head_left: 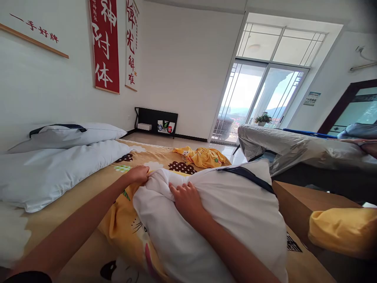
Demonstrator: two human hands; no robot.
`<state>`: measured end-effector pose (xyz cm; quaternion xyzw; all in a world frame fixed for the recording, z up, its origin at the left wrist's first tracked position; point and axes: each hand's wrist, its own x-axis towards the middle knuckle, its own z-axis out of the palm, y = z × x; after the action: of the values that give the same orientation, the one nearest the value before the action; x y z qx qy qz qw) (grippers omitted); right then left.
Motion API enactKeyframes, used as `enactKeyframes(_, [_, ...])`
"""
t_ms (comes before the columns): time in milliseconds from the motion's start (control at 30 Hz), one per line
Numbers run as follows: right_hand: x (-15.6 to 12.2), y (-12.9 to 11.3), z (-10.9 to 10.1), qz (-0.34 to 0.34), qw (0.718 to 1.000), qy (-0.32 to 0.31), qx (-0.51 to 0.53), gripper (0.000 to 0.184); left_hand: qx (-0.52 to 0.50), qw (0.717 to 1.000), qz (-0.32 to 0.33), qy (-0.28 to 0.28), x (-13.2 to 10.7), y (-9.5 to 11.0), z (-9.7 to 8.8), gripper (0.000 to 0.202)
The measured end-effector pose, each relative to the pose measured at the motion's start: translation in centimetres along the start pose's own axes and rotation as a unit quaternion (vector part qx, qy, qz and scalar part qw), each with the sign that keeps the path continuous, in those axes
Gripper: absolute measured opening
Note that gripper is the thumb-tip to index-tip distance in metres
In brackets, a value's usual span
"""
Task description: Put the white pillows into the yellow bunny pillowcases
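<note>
A plump white pillow (235, 212) with a dark blue trim lies in front of me on a bed with a yellow cartoon sheet (88, 192). My left hand (138, 175) is closed on a bunched corner of the pillow's white cover at its far left end. My right hand (185, 200) presses down on top of the pillow, fingers curled into the fabric. A yellow patterned pillowcase (123, 224) lies crumpled under the pillow's near left side.
Two more white pillows (59, 157) lie stacked on the bed's left by the wall. A crumpled yellow cloth (203, 156) lies at the bed's far end. A wooden surface (297, 204) with a yellow bundle (344, 230) stands to the right, a grey-covered sofa (294, 151) beyond it.
</note>
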<state>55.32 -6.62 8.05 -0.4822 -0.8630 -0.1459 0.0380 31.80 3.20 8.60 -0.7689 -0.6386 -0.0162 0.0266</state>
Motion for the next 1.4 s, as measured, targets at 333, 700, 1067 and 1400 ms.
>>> enactKeyframes(333, [-0.1,-0.4,0.2,-0.006,1.0,0.005,-0.006,0.047,0.082,0.994,-0.044,0.06,-3.2,1.6,1.5,0.033])
enactKeyframes(700, [-0.1,-2.4,0.2,-0.064,0.997,-0.012,-0.032,0.028,0.071,0.97,-0.008,0.231,-1.1,6.0,-2.9,0.034])
enactKeyframes(1067, [-0.9,-5.0,0.0,-0.134,0.99,0.011,-0.032,0.024,0.046,0.986,-0.123,0.107,0.2,3.9,-2.9,0.033])
enactKeyframes(1400, [0.2,-7.5,0.0,-0.177,0.984,0.004,-0.032,0.02,0.092,0.977,0.026,0.193,0.3,9.6,-4.2,0.037])
